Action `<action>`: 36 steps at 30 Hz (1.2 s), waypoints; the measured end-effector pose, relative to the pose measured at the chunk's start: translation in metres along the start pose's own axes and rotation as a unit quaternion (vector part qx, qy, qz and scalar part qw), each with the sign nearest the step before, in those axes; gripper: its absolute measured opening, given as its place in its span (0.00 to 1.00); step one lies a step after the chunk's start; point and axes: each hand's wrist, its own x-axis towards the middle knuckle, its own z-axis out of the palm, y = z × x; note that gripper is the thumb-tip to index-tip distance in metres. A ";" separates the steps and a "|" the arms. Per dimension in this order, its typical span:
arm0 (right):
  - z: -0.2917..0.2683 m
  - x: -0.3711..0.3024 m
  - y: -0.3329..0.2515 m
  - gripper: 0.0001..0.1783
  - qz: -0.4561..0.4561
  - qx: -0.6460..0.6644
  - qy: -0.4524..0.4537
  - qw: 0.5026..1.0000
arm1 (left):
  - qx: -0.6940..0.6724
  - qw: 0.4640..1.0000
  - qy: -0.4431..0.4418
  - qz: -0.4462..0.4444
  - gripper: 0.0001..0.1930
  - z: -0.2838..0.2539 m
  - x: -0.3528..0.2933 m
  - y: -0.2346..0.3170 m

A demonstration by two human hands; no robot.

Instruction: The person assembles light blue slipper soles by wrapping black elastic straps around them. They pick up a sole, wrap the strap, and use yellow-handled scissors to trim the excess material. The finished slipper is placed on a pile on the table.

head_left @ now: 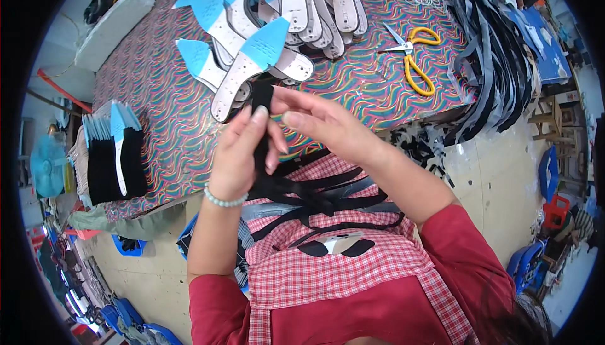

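Note:
A black fabric strip (262, 95) is pinched in my left hand (237, 149), with the thumb on its front and the fingers curled behind. The strip hangs down toward a dark bundle of strips (296, 194) on my lap. My right hand (328, 124) reaches in from the right. Its fingertips grip the strip's upper edge, partly hidden behind it, while the thumb stands slightly off. Just beyond my hands lies a white insole-shaped piece with a blue end (242, 71), in front of a heap of similar pieces (299, 5).
Yellow-handled scissors (409, 52) lie spread on the patterned tablecloth (170, 99). Black and grey strips (491, 55) hang over the table's right side. At the left edge stands a row of black-covered pieces (116, 162). A blue tray (129, 245) is on the floor.

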 end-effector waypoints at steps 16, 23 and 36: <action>-0.053 0.050 0.048 0.06 -0.245 -0.583 0.130 0.764 | 0.222 0.964 0.100 0.105 0.20 -0.066 0.093 0.044; 0.009 0.027 0.013 0.09 0.096 0.164 -0.001 0.982 | -0.041 0.980 0.190 0.031 0.13 -0.017 -0.004 0.004; 0.038 0.005 0.030 0.10 0.022 0.063 0.080 0.995 | -0.059 0.960 0.232 0.144 0.10 -0.002 -0.049 -0.018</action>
